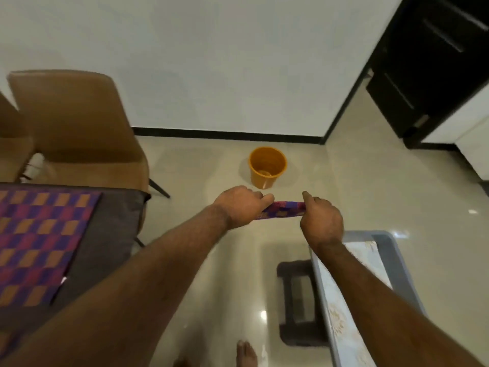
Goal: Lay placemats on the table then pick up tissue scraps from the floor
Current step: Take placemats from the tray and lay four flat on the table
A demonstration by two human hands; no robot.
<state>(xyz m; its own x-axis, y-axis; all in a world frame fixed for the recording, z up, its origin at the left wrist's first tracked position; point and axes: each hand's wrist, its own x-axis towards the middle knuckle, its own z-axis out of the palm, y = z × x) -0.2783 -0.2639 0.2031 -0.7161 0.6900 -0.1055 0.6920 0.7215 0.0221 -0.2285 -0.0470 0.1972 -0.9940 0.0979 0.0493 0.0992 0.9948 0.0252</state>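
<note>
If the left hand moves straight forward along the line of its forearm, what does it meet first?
Probably the orange plastic bucket on the floor: the left hand, gripping the rolled purple-and-orange placemat, aims toward it. Depth is unclear, so it might pass above it.

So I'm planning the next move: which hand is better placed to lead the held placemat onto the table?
Left. The left hand grips the placemat at the end nearer the table, which lies to its left; the right hand holds the far end.
</note>
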